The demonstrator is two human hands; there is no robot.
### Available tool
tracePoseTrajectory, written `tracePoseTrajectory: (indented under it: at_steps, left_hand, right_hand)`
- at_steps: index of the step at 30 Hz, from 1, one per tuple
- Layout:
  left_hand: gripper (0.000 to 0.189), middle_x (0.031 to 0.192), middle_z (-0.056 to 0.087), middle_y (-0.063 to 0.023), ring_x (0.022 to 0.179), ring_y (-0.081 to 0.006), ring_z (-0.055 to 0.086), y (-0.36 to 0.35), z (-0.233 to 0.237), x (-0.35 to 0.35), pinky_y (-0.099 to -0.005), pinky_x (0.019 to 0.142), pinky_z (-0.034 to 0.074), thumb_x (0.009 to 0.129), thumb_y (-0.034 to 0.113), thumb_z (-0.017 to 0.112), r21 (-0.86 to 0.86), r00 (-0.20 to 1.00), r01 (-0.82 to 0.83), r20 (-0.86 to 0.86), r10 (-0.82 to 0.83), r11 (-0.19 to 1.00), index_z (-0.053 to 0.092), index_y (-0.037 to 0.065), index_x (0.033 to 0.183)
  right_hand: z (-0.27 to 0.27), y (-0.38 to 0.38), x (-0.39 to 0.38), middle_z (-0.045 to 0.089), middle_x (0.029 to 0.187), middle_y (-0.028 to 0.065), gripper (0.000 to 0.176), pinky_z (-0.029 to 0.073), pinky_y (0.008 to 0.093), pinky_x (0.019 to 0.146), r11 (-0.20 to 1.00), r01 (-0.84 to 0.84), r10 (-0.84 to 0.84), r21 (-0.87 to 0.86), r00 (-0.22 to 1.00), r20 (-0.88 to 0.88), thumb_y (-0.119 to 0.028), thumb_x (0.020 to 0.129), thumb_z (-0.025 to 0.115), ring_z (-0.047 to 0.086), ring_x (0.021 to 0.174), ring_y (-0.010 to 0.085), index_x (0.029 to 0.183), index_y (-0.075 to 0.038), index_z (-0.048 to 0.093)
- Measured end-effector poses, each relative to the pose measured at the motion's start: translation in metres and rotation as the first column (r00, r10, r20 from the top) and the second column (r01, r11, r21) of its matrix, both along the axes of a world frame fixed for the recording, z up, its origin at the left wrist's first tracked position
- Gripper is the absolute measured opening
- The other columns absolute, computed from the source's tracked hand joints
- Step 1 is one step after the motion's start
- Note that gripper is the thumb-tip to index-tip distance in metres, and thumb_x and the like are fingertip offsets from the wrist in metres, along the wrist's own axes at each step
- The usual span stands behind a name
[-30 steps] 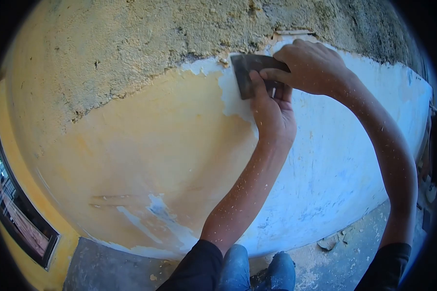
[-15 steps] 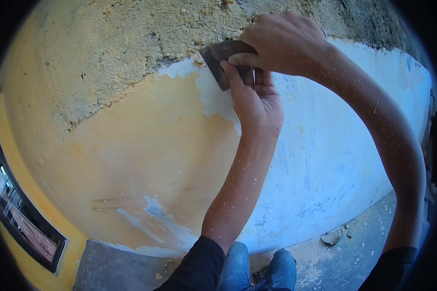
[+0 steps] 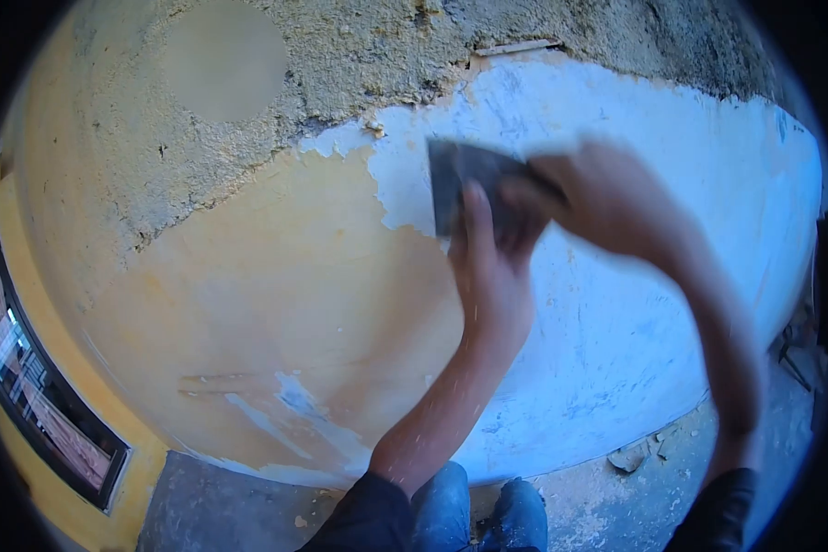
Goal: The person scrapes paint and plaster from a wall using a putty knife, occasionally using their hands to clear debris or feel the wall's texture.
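A dark, wide-bladed scraper (image 3: pixel 469 175) is held in front of the wall, its blade edge facing left. My right hand (image 3: pixel 607 189), blurred by motion, is wrapped round the handle end. From below, my left hand (image 3: pixel 492 276) pinches the blade, thumb on its near face and fingers behind it. Around the blade, the wall (image 3: pixel 635 322) is bare white-blue. To the left of it lies a patch of yellow paint (image 3: pixel 276 267) with a ragged edge. Pale specks dot both forearms.
Rough, crumbly plaster (image 3: pixel 359 55) runs along the top of the wall. A thin pale strip (image 3: pixel 517 47) juts out there. A dark-framed window (image 3: pixel 51 377) is at the left. Flakes of debris (image 3: pixel 627 457) lie on the grey floor (image 3: pixel 221 506) by the wall base.
Both hands have moved the scraper down and to the right, away from the rough plaster edge. The white upper part of the wall, covered by my right hand before, now shows.
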State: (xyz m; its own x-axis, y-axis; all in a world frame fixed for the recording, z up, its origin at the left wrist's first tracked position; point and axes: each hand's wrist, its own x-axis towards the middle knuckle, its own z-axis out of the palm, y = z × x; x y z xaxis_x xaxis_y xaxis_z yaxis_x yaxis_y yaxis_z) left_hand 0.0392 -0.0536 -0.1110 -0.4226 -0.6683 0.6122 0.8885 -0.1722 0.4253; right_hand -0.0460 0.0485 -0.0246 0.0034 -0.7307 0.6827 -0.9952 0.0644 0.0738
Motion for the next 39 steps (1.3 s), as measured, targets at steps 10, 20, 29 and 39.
tracePoseTrajectory:
  at_steps: [10, 20, 29, 39]
  left_hand:
    - [0.041, 0.113, 0.067, -0.0180, 0.106, -0.0271, 0.065, 0.008, -0.259, 0.140, -0.0386, 0.096, 0.049, 0.098, 0.028, 0.058, 0.168, 0.760, -0.123, 0.650, -0.016, 0.978, 0.057, -0.006, 0.122]
    - [0.039, 0.105, 0.065, -0.0195, 0.097, -0.0347, 0.067, -0.023, -0.282, 0.119, -0.0474, 0.089, 0.056, 0.099, 0.031, 0.056, 0.246, 0.714, -0.130, 0.696, -0.082, 0.961, 0.054, -0.003, 0.119]
    - [0.040, 0.095, 0.067, -0.0200, 0.073, -0.0254, 0.069, -0.042, -0.280, 0.108, -0.0377, 0.062, 0.060, 0.099, 0.033, 0.054, -0.017, 0.655, -0.324, 0.717, 0.237, 0.946, 0.057, -0.005, 0.111]
    - [0.041, 0.083, 0.067, -0.0194, 0.057, -0.0235, 0.064, -0.057, -0.285, 0.099, -0.0350, 0.052, 0.055, 0.097, 0.035, 0.057, -0.042, 0.625, -0.425, 0.709, 0.326, 0.904, 0.056, -0.006, 0.102]
  right_hand:
    - [-0.353, 0.012, 0.109, 0.057, 0.071, 0.0116, 0.038, 0.047, 0.0357, 0.062, 0.816, -0.562, 0.129, -0.134, -0.049, 0.991, -0.031, 0.103, 0.047, 0.058, 0.063, 0.0217, 0.124, 0.001, 0.045]
    - [-0.386, -0.028, 0.128, 0.061, 0.070, 0.0255, 0.032, 0.046, 0.0466, 0.061, 0.964, -0.249, 0.131, -0.098, 0.122, 0.984, -0.025, 0.102, 0.046, 0.061, 0.068, 0.0450, 0.095, 0.004, 0.058]
    - [-0.381, -0.054, 0.137, 0.060, 0.069, 0.0302, 0.036, 0.046, 0.0512, 0.063, 0.981, -0.182, 0.090, -0.072, 0.091, 0.992, -0.023, 0.101, 0.049, 0.061, 0.070, 0.0482, 0.089, 0.009, 0.057]
    - [-0.374, -0.071, 0.140, 0.060, 0.067, 0.0239, 0.032, 0.045, 0.0431, 0.057, 0.991, -0.095, 0.115, -0.100, 0.181, 0.977, -0.020, 0.101, 0.050, 0.061, 0.061, 0.0406, 0.083, 0.006, 0.056]
